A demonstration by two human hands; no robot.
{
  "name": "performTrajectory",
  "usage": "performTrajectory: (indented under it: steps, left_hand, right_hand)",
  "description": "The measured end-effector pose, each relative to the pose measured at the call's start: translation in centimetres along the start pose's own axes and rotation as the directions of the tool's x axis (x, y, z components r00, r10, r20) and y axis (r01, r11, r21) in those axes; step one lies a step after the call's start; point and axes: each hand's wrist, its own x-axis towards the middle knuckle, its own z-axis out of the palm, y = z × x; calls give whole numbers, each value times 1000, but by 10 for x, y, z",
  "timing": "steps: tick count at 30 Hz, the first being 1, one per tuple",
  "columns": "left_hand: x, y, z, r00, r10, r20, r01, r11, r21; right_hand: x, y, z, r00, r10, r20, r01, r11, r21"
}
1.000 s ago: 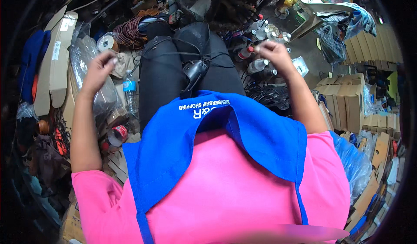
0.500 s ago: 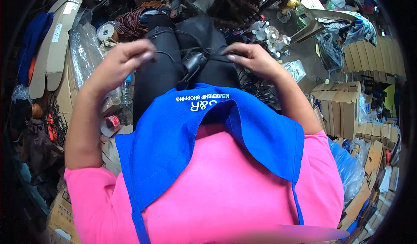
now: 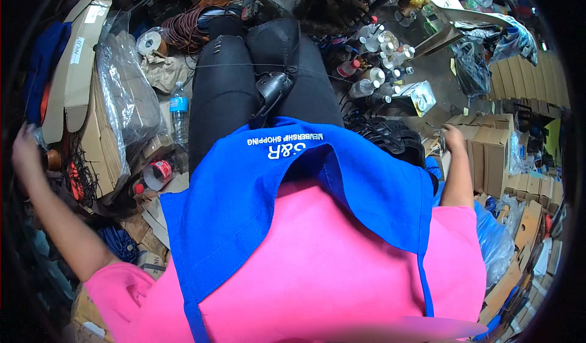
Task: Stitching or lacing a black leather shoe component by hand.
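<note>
Far left edge: left hand (image 3: 27, 156) blurred, arm stretched out, just beside a copper-coloured spool (image 3: 54, 159); grip looked curled, couldn't tell how tightly or on what. Upper left: long cardboard piece (image 3: 74, 77), then clear plastic wrap (image 3: 127, 92). Left of centre: red-labelled bottle (image 3: 157, 174) lying tilted, blue-labelled bottle (image 3: 179, 116) nearer the legs. Upper centre: thin dark cord (image 3: 238, 65) ran across the black-clad thighs; black strapped item (image 3: 273, 89) lay between them. Right of centre: bottle cluster (image 3: 381, 47) on the floor. Right: right hand (image 3: 453, 138) near a cardboard box (image 3: 490, 150), fingers curled in; couldn't tell what its grip held.
</note>
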Motion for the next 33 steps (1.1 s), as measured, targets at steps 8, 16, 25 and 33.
performTrajectory:
  steps: [8,16,25,33]
  left_hand:
    - [-130,336,-8,516,846,-134,-458,140,-878]
    - [-122,414,12,218,974,-63,-461,46,-886]
    - [-114,419,33,4,996,94,-8,94,-996]
    - [-109,419,35,-166,978,123,-16,122,-992]
  right_hand:
    - [-75,-330,-86,575,-764,-292,687,257,680]
    - [-66,-382,-91,472,-832,-291,748,203,632]
    - [-82,-385,-69,475,-781,-405,757,127,641]
    - [-98,-382,-63,391,-714,-581,891,137,432]
